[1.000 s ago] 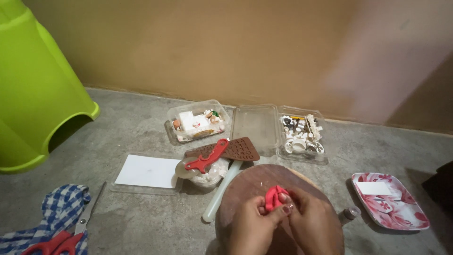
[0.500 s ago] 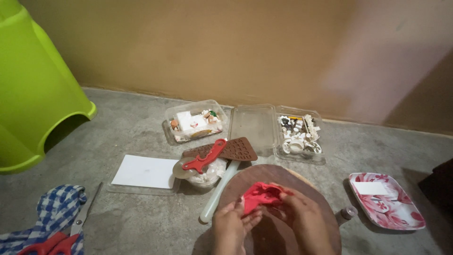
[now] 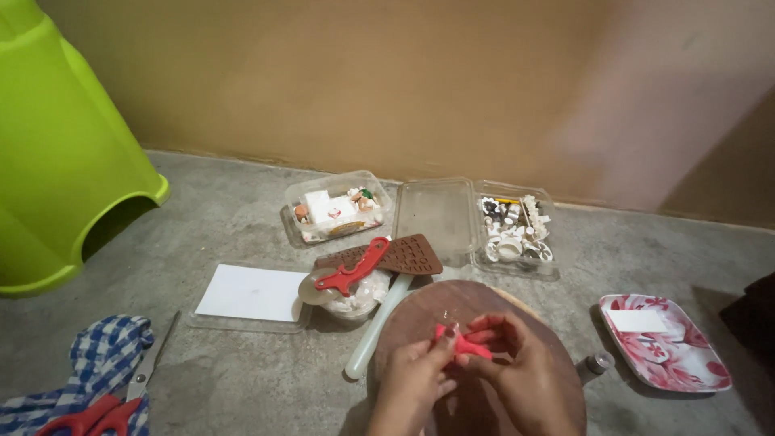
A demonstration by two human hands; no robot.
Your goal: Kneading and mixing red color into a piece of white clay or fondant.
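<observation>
Head view, looking down at a concrete floor (image 3: 242, 387) beside a tan wall. In the lower centre of the frame both hands meet over a round brown board (image 3: 420, 311). The left hand (image 3: 412, 383) pinches the left end of a small piece of pink-red clay (image 3: 462, 345) between thumb and fingertips; the right hand (image 3: 521, 375) curls around its right end, fingers closed on it. The clay thus lies between the two hands, touching both and held just above the board, with its long axis running roughly left to right across the frame; neither hand is clearly the nearer, since each grips one end. A pale rolling pin (image 3: 378, 327) lies diagonally just left of the board, nearer the left hand. Above it sit a brown textured mat (image 3: 408, 254) and a red-handled tool (image 3: 353, 270), resting on a small clear tub (image 3: 343, 300). Towards the upper centre stand a clear box of small figures (image 3: 335, 208) and an open clear box of small white cutters (image 3: 513, 234). A flat white sheet (image 3: 252, 292) lies at left centre, a pink floral tray (image 3: 666, 343) at lower right, a checked cloth with red-handled scissors (image 3: 89, 416) at lower left, and a green plastic stool (image 3: 60, 161) at upper left.
</observation>
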